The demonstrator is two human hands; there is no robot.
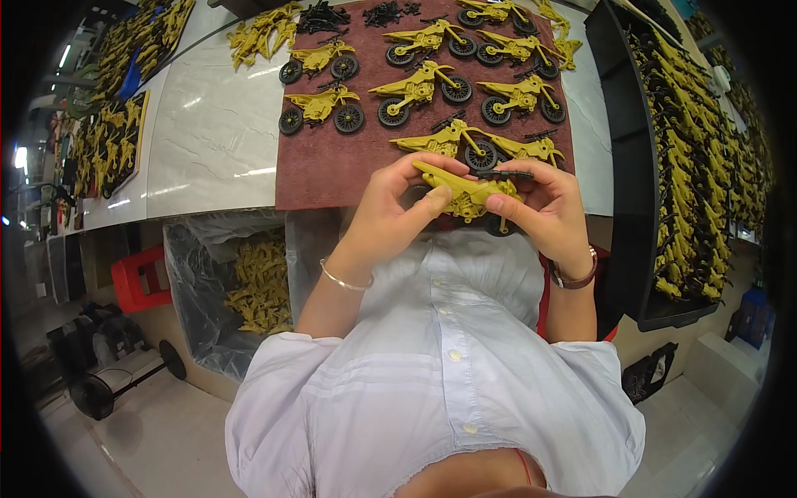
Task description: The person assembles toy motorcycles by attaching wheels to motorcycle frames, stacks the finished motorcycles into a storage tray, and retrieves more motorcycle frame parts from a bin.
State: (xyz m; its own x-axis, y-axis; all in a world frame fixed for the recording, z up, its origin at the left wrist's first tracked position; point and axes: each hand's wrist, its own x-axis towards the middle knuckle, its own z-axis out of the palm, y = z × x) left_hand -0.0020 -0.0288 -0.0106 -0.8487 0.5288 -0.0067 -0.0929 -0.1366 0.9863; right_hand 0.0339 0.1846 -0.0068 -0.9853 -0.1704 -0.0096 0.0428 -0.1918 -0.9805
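Note:
A yellow toy motorcycle [469, 197] with black wheels and handlebar is held between both hands at the table's front edge, close to my body. My left hand [397, 199] grips its tail end, thumb pressed on the yellow body. My right hand [548, 203] pinches the front end beside the black handlebar, thumb on the body. Part of the wheels is hidden by the fingers. Just beyond the hands lie more yellow toy motorcycles [413, 87] in rows on the dark red cloth [332, 178].
Yellow parts [264, 35] and black parts [324, 15] are piled at the far edge. To the right stands a black tray [639, 207] packed with toy motorcycles. Below on the left, a plastic-lined bin [195, 290] holds yellow parts beside a red stool [137, 278].

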